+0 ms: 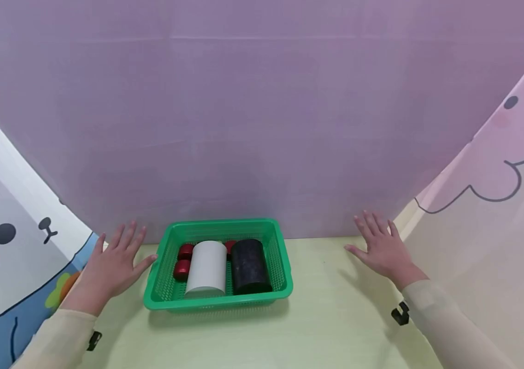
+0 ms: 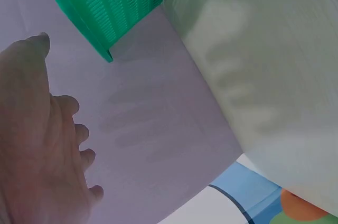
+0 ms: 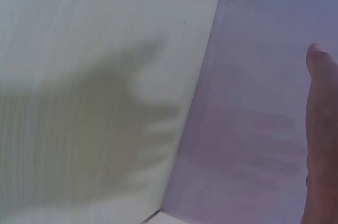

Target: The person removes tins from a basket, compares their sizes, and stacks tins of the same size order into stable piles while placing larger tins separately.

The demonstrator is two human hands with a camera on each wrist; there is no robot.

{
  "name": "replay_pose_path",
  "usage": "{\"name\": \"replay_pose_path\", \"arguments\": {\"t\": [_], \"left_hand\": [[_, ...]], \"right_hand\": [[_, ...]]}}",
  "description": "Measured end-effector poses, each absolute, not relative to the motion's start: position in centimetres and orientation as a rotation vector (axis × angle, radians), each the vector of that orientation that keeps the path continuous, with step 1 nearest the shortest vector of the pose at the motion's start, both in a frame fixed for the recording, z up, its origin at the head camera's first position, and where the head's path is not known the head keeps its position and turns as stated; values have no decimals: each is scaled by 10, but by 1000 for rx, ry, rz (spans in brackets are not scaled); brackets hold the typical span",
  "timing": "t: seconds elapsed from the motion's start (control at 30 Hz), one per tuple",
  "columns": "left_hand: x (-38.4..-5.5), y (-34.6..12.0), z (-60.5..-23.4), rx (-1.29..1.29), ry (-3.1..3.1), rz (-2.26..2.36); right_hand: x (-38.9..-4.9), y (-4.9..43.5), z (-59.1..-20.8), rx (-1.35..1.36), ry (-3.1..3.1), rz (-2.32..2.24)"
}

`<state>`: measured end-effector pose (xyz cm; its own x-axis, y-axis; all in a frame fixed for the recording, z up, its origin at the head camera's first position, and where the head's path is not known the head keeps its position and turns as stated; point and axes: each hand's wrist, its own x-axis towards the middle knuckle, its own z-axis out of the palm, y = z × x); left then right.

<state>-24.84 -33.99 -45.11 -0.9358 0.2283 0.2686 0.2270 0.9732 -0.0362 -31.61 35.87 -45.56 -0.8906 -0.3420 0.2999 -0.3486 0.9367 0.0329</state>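
A green plastic basket (image 1: 217,303) with perforated walls stands on the table. Inside it a white cylinder (image 1: 207,266) lies beside a black cylinder (image 1: 250,266). Several small red rounded objects are in there too, one red piece (image 1: 181,270) left of the white cylinder and another partly hidden between the cylinders. My left hand (image 1: 113,266) is spread just left of the basket, holding nothing; its palm side (image 2: 42,129) shows in the left wrist view. Well to the basket's right, my right hand (image 1: 385,251) is spread above the table, also holding nothing.
The pale wooden tabletop (image 1: 326,318) meets a purple cloth wall (image 1: 262,128) behind the basket. Printed cloth panels stand at both sides, a cartoon animal (image 1: 13,205) on the left and a pink cloud shape (image 1: 487,169) on the right.
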Motion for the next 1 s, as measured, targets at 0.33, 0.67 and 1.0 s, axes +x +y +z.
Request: {"name": "replay_pose_path", "arguments": {"t": [0.33,0.67,1.0], "left_hand": [[-248,-339,-452,-332,-2848,-32],[-245,-335,-459,-401,-2760,-497],[-240,-330,-467,-453,-2808,-711]], "right_hand": [[-317,339,-448,573,-2758,123],[-320,314,-455,631,-2645,443],[-317,275,-455,688,-2650,582]]}}
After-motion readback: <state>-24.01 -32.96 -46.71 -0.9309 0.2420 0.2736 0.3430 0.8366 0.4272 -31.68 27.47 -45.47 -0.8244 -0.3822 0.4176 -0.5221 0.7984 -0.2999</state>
